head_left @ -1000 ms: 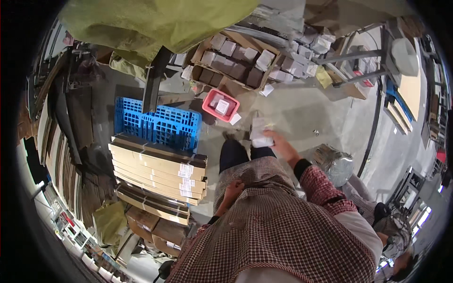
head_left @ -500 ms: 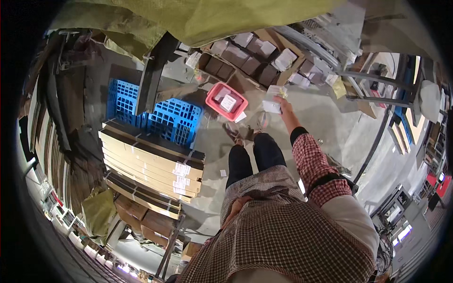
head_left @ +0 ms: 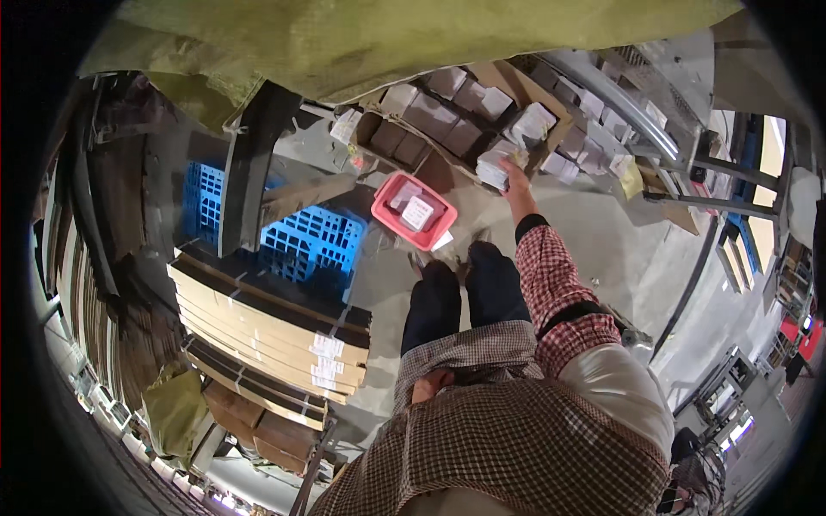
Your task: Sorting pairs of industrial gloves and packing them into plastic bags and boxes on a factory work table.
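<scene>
My right hand reaches forward at arm's length to the near edge of a big open cardboard carton filled with several small grey and white boxes. Its fingers are closed on one small white box at the carton's rim. Just left of that hand, a pink plastic basket sits on the concrete floor with white packets inside. My left hand is tucked against my waist by the checked apron; only a small part shows, and its grip is hidden.
A blue plastic lattice pallet lies to the left, with a strapped stack of flat brown cartons nearer me. A yellow-green sack hangs overhead. Metal rack frames stand on the right, with more small boxes beside the carton.
My right arm has stretched forward from near my knees to the carton's edge, carrying the white box. The view has shifted forward, bringing the carton and basket closer.
</scene>
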A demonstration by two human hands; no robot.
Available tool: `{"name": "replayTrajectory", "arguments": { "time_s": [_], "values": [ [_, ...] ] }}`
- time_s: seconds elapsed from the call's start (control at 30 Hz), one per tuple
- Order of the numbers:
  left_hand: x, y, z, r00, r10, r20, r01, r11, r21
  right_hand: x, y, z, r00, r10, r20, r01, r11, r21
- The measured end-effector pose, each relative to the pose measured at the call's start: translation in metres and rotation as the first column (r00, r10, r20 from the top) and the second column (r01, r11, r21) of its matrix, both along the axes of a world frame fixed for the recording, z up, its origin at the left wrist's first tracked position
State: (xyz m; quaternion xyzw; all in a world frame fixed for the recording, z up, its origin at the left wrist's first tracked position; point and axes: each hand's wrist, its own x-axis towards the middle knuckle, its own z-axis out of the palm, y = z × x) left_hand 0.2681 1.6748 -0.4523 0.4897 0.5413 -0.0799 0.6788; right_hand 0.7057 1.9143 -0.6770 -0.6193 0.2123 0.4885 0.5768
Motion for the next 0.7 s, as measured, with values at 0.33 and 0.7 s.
{"name": "replayTrajectory", "arguments": {
  "time_s": [0.33,0.7],
  "values": [
    [-0.018,0.027,-0.025,0.992,-0.05,-0.113,0.063,0.992,0.113,-0.05,0.015,-0.027,0.924,0.154,0.349,-0.147,0.988,-0.048],
    [-0.015,0.034,-0.01,0.949,-0.296,-0.109,0.315,0.91,0.27,-0.065,-0.055,0.092,0.154,0.918,0.365,-0.556,0.386,-0.736]
  ]
}}
